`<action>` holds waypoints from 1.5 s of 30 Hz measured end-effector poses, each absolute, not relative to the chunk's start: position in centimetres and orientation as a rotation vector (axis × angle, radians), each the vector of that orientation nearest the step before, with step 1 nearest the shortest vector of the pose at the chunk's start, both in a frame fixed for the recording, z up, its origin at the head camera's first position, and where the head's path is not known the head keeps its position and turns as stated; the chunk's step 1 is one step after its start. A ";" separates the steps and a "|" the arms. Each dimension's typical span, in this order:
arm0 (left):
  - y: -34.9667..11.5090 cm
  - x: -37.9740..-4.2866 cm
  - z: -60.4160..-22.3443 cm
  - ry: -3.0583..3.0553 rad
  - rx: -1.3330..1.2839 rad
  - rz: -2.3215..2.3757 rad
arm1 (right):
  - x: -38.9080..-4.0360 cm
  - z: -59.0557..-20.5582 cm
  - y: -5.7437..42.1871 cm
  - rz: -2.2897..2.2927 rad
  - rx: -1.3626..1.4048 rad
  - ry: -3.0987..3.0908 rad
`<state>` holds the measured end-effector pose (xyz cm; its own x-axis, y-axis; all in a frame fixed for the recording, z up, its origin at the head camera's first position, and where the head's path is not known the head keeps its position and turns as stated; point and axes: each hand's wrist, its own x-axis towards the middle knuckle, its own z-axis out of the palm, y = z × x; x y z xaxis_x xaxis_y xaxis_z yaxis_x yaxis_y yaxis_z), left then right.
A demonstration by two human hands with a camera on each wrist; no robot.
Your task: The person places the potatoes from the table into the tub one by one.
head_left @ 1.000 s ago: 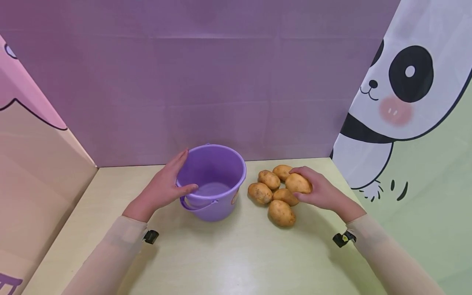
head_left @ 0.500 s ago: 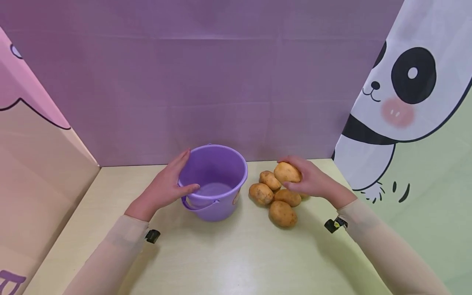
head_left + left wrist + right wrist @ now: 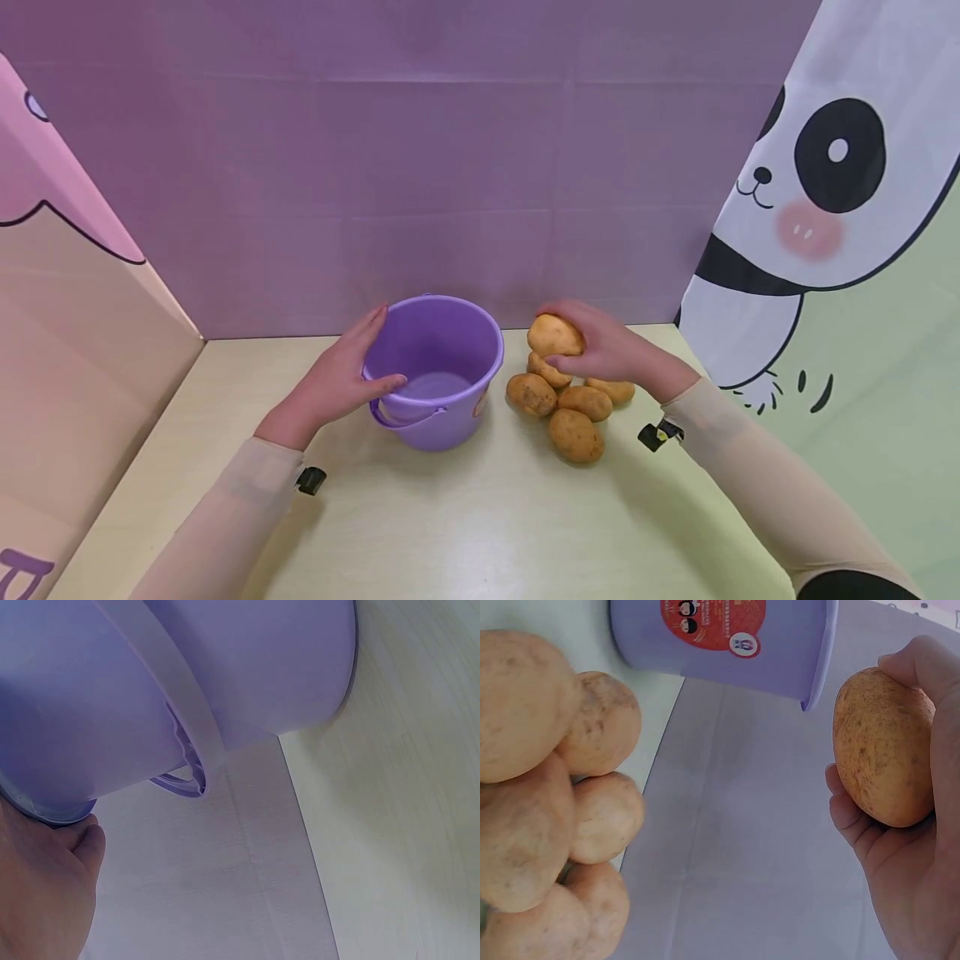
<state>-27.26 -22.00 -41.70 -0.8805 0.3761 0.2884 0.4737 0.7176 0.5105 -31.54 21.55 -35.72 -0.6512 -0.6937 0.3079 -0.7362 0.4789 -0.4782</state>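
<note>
A purple plastic bucket (image 3: 431, 429) stands upright on the table, its handle (image 3: 184, 682) hanging down along the side. My left hand (image 3: 326, 385) holds the bucket's left rim, with the thumb over the near part and the fingers at the far part. In my right hand (image 3: 611, 348) is a potato (image 3: 553, 335), lifted above the pile to the bucket's right. The right wrist view shows thumb and fingers around this potato (image 3: 881, 750). Several other potatoes lie close together below it, including one nearest the front (image 3: 576, 437). The bucket's inside looks bare where visible.
The pale wooden table (image 3: 450, 533) ends at a purple backdrop (image 3: 450, 167) just behind the bucket and the pile. Printed side panels flank it, a panda (image 3: 840, 158) on the right one. A red label (image 3: 712, 622) is on the bucket's right side.
My right hand has lifted the potato off the pile and carried it left and up, closer to the bucket. Another potato behind has come into view. The left hand stays on the rim.
</note>
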 end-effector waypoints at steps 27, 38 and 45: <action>-22.1 -27.4 -41.8 -2.753 -0.684 -0.886 | -34.4 -33.5 13.7 0.850 1.473 -2.605; -22.1 -27.4 -41.9 -2.753 -0.681 -0.914 | -35.3 -33.6 11.3 0.806 1.537 -2.619; -22.1 -27.5 -42.0 -2.748 -0.687 -0.915 | -35.8 -34.0 10.1 0.784 1.579 -2.603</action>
